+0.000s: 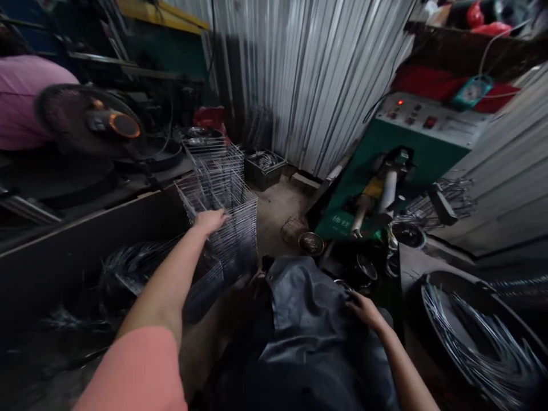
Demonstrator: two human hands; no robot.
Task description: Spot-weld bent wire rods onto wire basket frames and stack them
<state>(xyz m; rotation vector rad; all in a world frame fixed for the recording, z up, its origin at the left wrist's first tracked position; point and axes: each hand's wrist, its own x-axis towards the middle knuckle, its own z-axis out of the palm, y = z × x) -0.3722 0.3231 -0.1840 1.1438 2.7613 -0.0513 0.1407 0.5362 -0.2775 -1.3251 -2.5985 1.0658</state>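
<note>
My left hand [211, 221] reaches out to a stack of wire grids [240, 222], its fingers curled over the top near edge. The stack is made of thin, shiny metal rods and stands on the floor ahead of me to the left. By the right edge of the black apron [299, 302] on my lap is my right hand [366, 311]. Its fingers are bent together, and whatever they hold is too dark to make out. Just beyond them, part of a thin metal ring [341, 283] shows.
A green machine [422, 137] with a lit red lamp stands ahead right. Bundled wire rods [483, 342] lie in a round black tray on the right. To the left are a fan [88, 121] and a person in pink [29, 97]. A crate [264, 171] sits by the corrugated wall.
</note>
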